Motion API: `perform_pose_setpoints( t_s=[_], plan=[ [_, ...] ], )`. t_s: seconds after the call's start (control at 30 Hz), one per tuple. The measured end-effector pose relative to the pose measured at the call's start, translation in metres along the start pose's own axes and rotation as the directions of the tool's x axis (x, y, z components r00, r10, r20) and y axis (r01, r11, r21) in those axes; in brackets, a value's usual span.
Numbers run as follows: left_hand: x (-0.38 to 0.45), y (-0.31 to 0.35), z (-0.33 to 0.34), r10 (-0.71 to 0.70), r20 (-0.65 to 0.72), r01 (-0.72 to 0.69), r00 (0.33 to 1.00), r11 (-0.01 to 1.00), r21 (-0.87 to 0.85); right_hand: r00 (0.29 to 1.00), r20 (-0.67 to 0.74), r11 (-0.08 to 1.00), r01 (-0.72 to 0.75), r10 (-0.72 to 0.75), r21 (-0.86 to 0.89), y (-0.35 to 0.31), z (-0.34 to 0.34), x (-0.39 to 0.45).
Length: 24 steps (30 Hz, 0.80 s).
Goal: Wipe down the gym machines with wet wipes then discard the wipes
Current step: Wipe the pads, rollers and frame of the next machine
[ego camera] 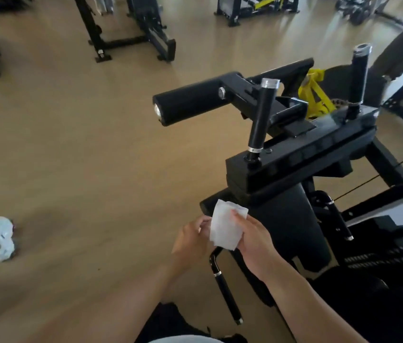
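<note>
White and limp, the folded wipe (225, 227) is pinched between both hands, left hand (191, 237) at its left edge and right hand (254, 240) over its right side, held before the black machine (294, 169) with matte pad, foam roller, chrome-capped grips and no legible writing.

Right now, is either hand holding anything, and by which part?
Yes. Both hands hold a white wet wipe: the right hand grips its right edge, the left hand pinches its left edge. It is unfolded, clear of the machine.
</note>
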<state>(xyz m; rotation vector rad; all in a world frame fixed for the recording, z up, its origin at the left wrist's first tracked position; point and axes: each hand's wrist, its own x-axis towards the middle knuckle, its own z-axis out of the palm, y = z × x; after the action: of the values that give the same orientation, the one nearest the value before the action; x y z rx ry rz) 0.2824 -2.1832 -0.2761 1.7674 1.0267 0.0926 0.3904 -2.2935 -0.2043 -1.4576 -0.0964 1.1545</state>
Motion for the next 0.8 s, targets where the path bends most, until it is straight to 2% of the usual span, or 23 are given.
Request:
perform_pose_setpoints(
  t_s=[0.1,0.2,0.3,0.4,0.5,0.6,0.73,0.8],
  plan=[
    [0.021,-0.024,-0.032,-0.034,-0.002,0.034,0.999,0.998,-0.056,0.992,-0.094,0.997,-0.080,0.082,0.019,0.007,0.038,0.026],
    [0.048,-0.048,-0.069,-0.049,-0.011,0.047,0.999,0.993,-0.108,0.976,-0.163,0.982,-0.124,0.147,0.146,0.006,0.083,0.047],
    [0.084,-0.058,-0.108,-0.039,-0.001,0.038,0.999,0.991,-0.129,0.958,-0.248,0.985,-0.111,0.141,0.129,-0.001,0.123,0.070],
    [0.117,-0.040,-0.146,-0.002,-0.015,0.000,1.000,0.996,-0.084,0.962,-0.253,0.983,-0.063,0.107,0.173,-0.024,0.156,0.083],
    [0.149,-0.009,-0.167,0.086,0.030,-0.086,0.996,0.996,0.009,0.963,-0.266,0.969,0.027,0.041,0.246,-0.058,0.170,0.088],
    [0.182,0.030,-0.165,0.205,0.119,-0.208,0.972,0.978,0.011,0.940,-0.339,0.945,0.080,0.035,0.318,-0.095,0.165,0.102],
    [0.229,0.080,-0.154,0.382,0.258,-0.380,0.887,0.923,-0.058,0.921,-0.381,0.869,0.247,-0.073,0.430,-0.142,0.156,0.124],
    [0.254,0.100,-0.155,0.440,0.336,-0.460,0.833,0.888,-0.023,0.893,-0.443,0.836,0.299,-0.075,0.460,-0.159,0.154,0.139]
  ],
)
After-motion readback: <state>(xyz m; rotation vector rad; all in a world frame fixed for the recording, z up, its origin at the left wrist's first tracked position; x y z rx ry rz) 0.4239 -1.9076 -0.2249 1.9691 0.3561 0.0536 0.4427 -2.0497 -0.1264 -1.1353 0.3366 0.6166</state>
